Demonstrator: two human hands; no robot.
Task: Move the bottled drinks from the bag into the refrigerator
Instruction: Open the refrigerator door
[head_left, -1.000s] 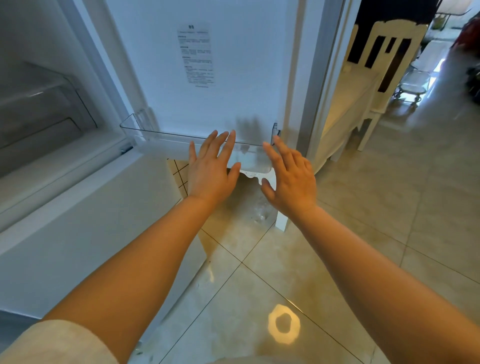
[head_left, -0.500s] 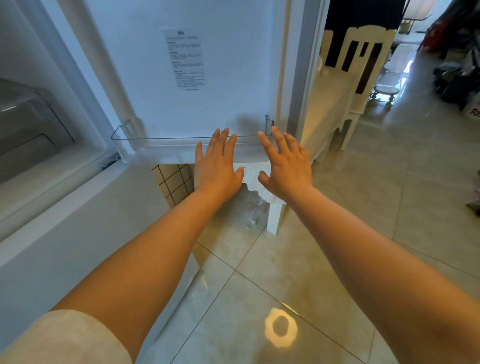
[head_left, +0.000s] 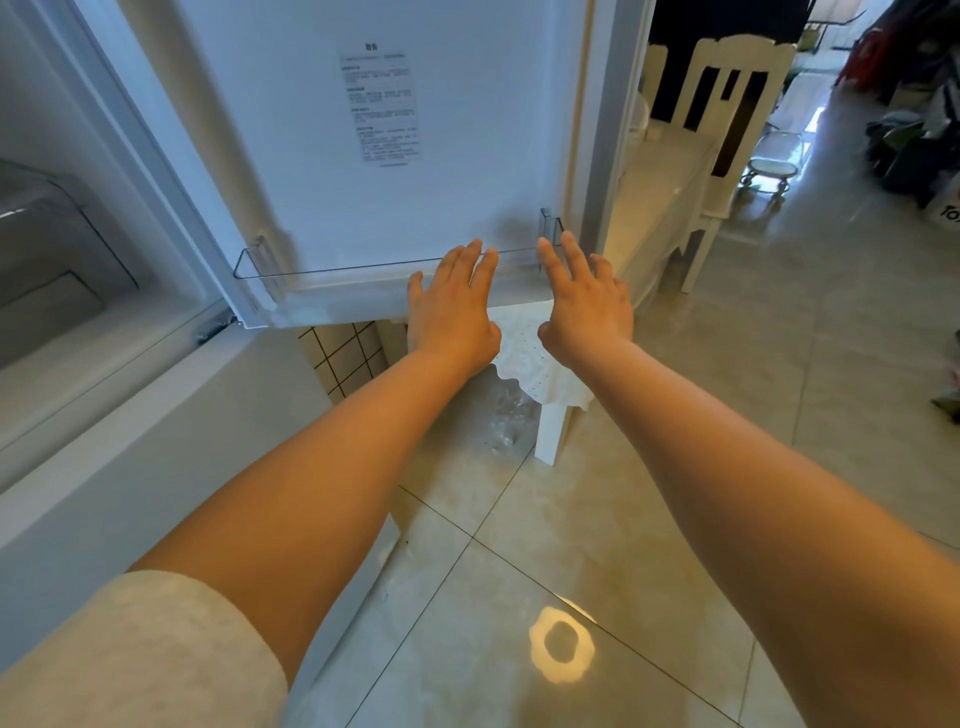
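Both arms stretched forward, hands flat and holding nothing.

The left hand (head_left: 453, 306) and right hand (head_left: 587, 301) lie side by side, backs up, palms turned away from the camera. On each, the fingers are straight and only slightly spread, pointing forward and up, and the thumbs angle inward toward each other (a small gap between the two hands). Both forearms are bare; a light sleeve (head_left: 130, 660) covers the left upper arm.
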